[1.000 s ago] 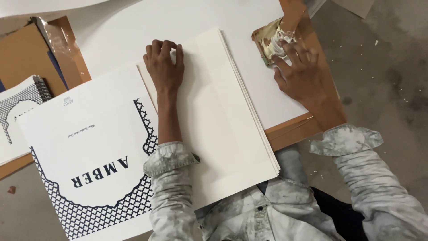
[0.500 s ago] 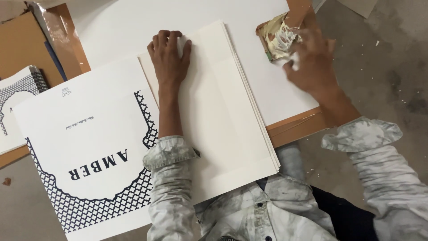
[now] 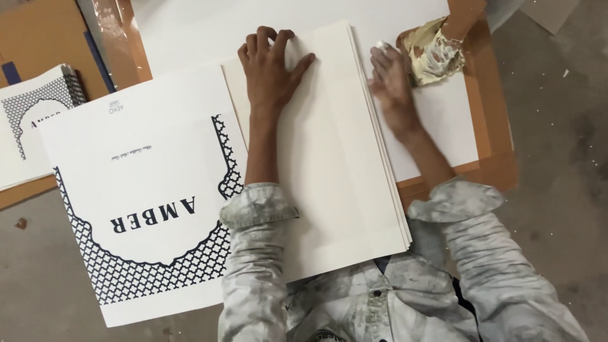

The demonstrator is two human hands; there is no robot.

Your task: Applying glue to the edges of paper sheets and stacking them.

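Your left hand (image 3: 271, 69) lies flat, fingers spread, on the far end of the paper stack (image 3: 329, 164). Your right hand (image 3: 391, 82), open and glue-smeared, rests at the stack's right edge; the stack's long axis runs toward you. The glue pad (image 3: 434, 54) lies just right of those fingertips.

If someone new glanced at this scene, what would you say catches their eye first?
Probably the large white printed sheet at lower left, with its dark lattice border. Next, the stack of blank cream sheets in the middle, with the left hand pressed flat on its top end. At the stack's right edge, the right hand is blurred, with something white at its fingertips, beside a paste-smeared pad at upper right.
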